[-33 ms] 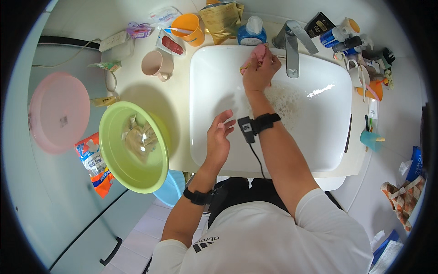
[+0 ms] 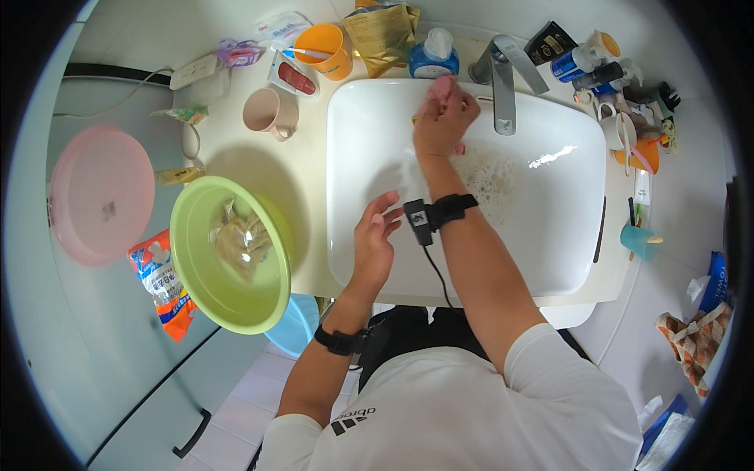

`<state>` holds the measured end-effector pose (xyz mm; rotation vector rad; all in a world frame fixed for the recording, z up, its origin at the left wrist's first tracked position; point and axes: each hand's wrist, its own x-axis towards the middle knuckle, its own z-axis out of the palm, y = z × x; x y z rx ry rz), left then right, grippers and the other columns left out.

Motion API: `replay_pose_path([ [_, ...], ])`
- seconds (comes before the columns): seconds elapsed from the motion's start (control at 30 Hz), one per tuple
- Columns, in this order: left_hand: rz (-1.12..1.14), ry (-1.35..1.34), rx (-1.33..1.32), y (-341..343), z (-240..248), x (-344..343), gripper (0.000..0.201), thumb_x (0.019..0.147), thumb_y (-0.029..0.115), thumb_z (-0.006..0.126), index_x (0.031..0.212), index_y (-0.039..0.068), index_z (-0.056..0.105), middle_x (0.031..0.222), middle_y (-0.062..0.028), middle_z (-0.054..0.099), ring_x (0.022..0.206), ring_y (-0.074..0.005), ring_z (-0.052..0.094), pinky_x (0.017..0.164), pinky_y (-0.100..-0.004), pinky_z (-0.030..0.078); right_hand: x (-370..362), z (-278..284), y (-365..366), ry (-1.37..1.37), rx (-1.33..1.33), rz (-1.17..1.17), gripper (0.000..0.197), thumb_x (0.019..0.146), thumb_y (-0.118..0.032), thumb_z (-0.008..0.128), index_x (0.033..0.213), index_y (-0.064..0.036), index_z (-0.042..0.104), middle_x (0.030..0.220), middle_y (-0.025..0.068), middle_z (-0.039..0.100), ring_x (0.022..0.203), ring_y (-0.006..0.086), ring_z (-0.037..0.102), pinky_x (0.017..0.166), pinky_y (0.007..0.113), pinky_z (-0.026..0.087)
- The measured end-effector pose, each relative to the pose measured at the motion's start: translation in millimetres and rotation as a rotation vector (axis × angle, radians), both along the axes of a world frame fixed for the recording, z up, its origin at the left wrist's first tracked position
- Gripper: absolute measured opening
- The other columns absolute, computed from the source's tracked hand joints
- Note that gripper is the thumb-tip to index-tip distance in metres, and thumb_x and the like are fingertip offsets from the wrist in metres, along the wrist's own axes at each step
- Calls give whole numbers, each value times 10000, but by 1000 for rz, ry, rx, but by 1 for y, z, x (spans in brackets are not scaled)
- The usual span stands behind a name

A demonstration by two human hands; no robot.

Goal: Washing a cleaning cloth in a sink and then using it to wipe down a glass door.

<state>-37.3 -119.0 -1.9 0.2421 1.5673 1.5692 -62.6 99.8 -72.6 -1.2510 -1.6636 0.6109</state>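
Observation:
My right hand [image 2: 444, 129] is closed on a crumpled pink cloth [image 2: 441, 88], pressed against the far inner wall of the white sink [image 2: 369, 157], left of the faucet [image 2: 504, 94]. Parts of the cloth stick out above and beside my fingers; the rest is hidden by the hand. Foamy grey water [image 2: 491, 177] lies around the sink's middle, right of my wrist. My left hand [image 2: 375, 243] hovers over the sink's left side, fingers apart and empty.
A green basin [image 2: 182, 275] with wet beige cloth in water stands at the left counter edge. A beige mug [image 2: 263, 114], orange cup [image 2: 334, 63] and blue soap bottle [image 2: 433, 59] line the back. Cups and bottles crowd the right; a pink basin [image 2: 102, 180] is far left.
My right hand has shifted slightly left with the pink cloth, and a bit of pink now shows at its right side. My left hand has barely moved.

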Motion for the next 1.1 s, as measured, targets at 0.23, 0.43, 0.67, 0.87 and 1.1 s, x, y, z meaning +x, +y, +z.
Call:
replay_pose_path([
  [0.23,35,24,50,-18,6,-24,715,1005,624,420,1390,29,511,1384,-110,554,1248,-266,566,1071,-405,420,-48,9,-49,-60,100,502,224,815,36,653,987,-96,709,1084,107,624,1049,342,596,903,427,509],
  [0.43,57,37,19,-19,15,-34,656,1031,560,387,1382,21,518,1387,-121,557,1246,-286,568,1072,-421,424,11,7,-6,72,-192,213,196,860,-126,705,1055,-132,722,1077,114,615,955,314,631,852,416,537],
  [0.67,50,62,-14,-32,14,-30,741,1014,644,413,1364,0,522,1381,-128,557,1240,-281,571,1064,-410,435,-26,15,-30,21,13,445,247,817,-75,733,1054,-84,662,1073,118,629,962,339,643,816,428,533],
  [0.87,19,102,2,-29,21,-32,863,956,739,441,1366,-17,515,1378,-140,557,1234,-280,576,1058,-407,442,-50,14,-21,112,76,426,244,801,-1,689,1007,-132,682,1048,83,623,1025,350,596,869,449,512],
  [1.1,26,138,23,-37,20,-34,868,954,745,435,1360,-16,523,1375,-142,562,1238,-281,577,1057,-417,446,-41,11,-48,2,42,793,274,811,17,673,1057,-105,686,1077,104,634,1005,347,622,853,426,526],
])
